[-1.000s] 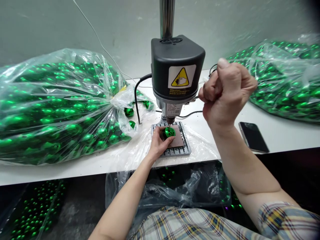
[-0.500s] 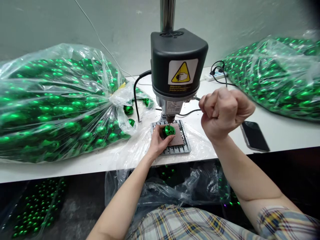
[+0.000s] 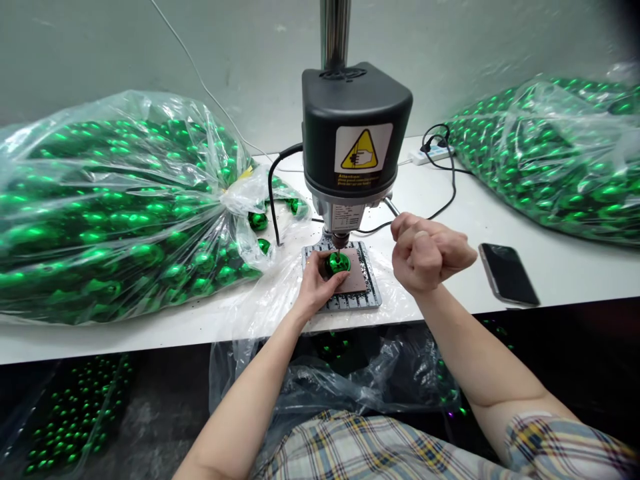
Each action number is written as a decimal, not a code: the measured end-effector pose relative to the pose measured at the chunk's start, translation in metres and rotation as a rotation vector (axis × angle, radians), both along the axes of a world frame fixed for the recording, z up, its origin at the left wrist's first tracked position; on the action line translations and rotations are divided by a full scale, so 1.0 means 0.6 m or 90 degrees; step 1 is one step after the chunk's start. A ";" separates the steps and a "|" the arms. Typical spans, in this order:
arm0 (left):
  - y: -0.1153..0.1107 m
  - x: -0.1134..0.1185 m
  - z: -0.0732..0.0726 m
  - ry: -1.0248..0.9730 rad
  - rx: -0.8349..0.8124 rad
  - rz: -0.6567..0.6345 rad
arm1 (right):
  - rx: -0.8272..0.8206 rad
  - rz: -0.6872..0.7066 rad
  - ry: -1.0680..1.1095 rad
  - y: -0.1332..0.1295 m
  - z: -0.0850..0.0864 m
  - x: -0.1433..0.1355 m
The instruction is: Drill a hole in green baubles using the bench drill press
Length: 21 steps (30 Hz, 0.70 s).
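Note:
My left hand (image 3: 318, 283) grips a shiny green ball (image 3: 339, 264) between thumb and fingers, on a brownish square board (image 3: 354, 279). Under the board lies the slotted metal base (image 3: 373, 293) of a drill press (image 3: 356, 127), strewn with dark chips. The chuck (image 3: 341, 240) hangs right above the ball, its bit at the ball's top; whether the bit is inside I cannot tell. To the right, my right hand (image 3: 430, 253) is closed around the feed lever (image 3: 391, 206) of the press; its grip end is hidden in the fist.
Large clear bags of green balls lie left (image 3: 125, 220) and right (image 3: 555, 153) on the white table. A phone (image 3: 509, 275) rests near the front edge. A power strip (image 3: 427, 155) with black cables sits behind. Clear plastic sheeting (image 3: 350, 380) hangs below the front edge.
My right hand has come down and to the left with the lever. The left hand still holds the ball in the same place under the chuck.

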State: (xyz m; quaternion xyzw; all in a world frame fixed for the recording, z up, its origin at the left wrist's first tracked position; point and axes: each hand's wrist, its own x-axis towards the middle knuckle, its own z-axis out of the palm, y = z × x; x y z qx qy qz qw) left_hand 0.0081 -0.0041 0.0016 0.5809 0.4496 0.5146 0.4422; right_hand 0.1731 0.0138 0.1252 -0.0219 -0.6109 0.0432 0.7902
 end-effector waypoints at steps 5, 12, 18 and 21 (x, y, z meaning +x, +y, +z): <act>0.003 0.004 0.011 -0.010 -0.027 -0.011 | -0.161 0.034 0.139 -0.005 0.080 -0.021; -0.100 -0.010 0.062 0.245 0.050 0.163 | -0.403 0.128 0.172 0.035 0.169 -0.019; -0.185 -0.082 0.100 0.406 0.121 -0.092 | -0.389 0.110 0.151 0.036 0.163 -0.017; -0.098 -0.142 0.108 0.448 0.157 0.125 | -0.390 0.107 0.154 0.035 0.164 -0.018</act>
